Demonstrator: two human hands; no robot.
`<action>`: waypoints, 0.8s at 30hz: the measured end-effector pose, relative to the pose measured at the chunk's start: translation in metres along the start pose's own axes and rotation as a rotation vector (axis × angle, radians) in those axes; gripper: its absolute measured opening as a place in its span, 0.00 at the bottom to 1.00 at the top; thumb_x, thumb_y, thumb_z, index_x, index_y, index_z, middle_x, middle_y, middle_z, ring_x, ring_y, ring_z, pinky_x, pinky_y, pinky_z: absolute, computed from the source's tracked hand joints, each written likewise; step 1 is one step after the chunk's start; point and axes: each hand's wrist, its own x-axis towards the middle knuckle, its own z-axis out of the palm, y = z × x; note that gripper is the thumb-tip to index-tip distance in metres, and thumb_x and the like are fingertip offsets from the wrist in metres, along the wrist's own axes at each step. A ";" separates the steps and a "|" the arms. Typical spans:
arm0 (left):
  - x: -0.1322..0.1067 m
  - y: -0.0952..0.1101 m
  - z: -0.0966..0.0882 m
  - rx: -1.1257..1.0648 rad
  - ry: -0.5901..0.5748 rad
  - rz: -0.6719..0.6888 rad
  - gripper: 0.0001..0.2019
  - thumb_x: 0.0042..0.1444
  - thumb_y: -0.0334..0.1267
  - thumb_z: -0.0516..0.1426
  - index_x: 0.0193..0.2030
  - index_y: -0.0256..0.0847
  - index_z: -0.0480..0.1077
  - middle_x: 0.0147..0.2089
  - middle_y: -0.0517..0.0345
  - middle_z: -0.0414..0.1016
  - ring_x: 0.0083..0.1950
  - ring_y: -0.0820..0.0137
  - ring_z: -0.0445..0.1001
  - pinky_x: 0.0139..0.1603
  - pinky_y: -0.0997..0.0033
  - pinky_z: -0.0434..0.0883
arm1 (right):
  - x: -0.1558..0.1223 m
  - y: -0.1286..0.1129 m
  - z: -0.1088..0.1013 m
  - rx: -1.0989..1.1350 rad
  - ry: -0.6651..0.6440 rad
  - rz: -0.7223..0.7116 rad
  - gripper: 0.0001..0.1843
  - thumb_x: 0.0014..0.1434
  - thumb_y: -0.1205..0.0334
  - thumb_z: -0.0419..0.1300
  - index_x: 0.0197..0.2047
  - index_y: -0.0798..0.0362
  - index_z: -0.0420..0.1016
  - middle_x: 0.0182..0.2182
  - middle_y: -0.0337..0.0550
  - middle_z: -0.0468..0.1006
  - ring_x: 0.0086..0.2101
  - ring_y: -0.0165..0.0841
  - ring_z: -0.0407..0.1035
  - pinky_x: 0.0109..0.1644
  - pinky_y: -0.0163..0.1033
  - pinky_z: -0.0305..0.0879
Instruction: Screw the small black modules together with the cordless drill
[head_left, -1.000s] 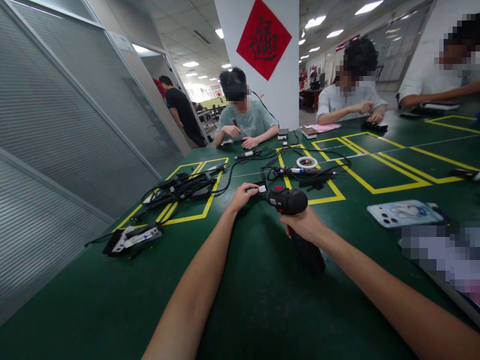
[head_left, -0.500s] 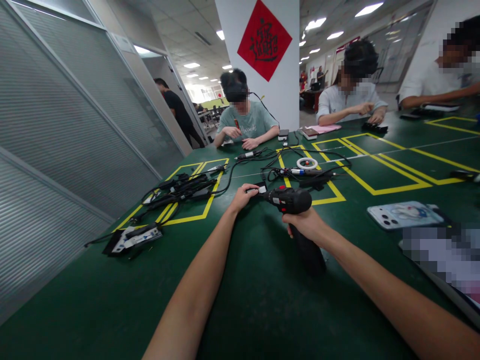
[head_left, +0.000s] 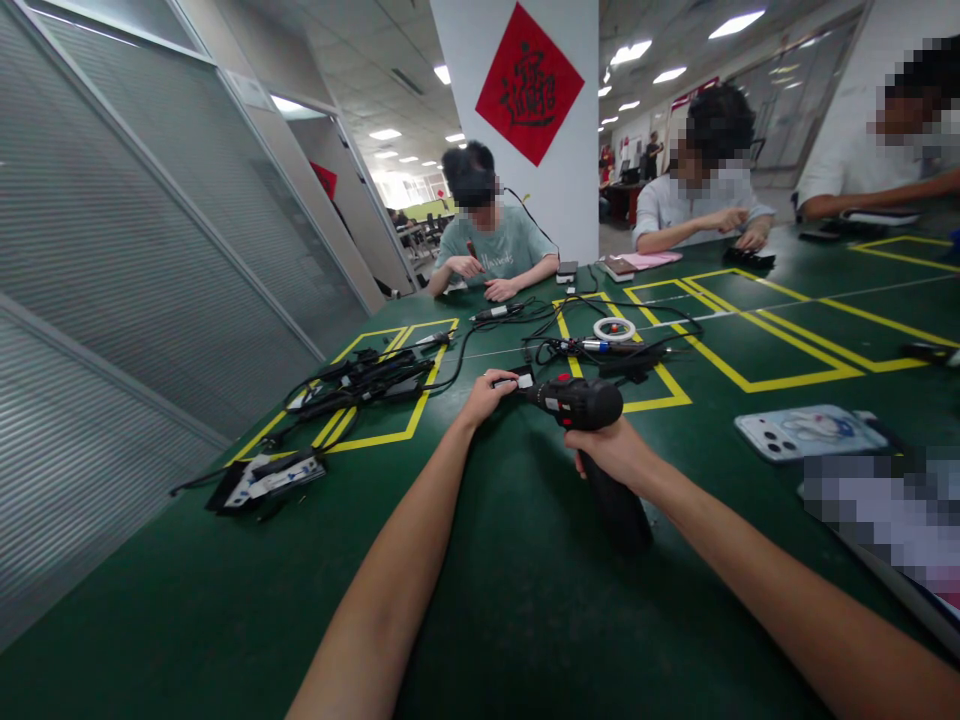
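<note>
My right hand [head_left: 611, 448] is wrapped round the grip of a black electric screwdriver [head_left: 581, 402] with red marks, its nose pointing left. My left hand [head_left: 485, 393] pinches a small black and white part [head_left: 517, 379] on the green table [head_left: 487, 600], right at the tool's tip. The tool's handle runs down to the tabletop below my right hand.
Black cables and parts [head_left: 360, 378] lie in a yellow-taped box at the left; an opened device [head_left: 262, 478] nearer. A tape roll [head_left: 614, 327] and more cables sit beyond the tool. A phone [head_left: 810, 430] lies at the right. Three people sit across the table.
My hands and the screwdriver have barely moved. The person walking at the back left has gone out of sight.
</note>
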 end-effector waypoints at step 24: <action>0.001 0.001 -0.001 -0.001 -0.002 0.001 0.13 0.50 0.41 0.58 0.41 0.42 0.76 0.46 0.54 0.75 0.51 0.63 0.70 0.58 0.60 0.62 | -0.002 -0.002 0.001 -0.012 -0.017 -0.006 0.04 0.45 0.66 0.56 0.20 0.53 0.66 0.12 0.37 0.69 0.15 0.30 0.65 0.19 0.34 0.62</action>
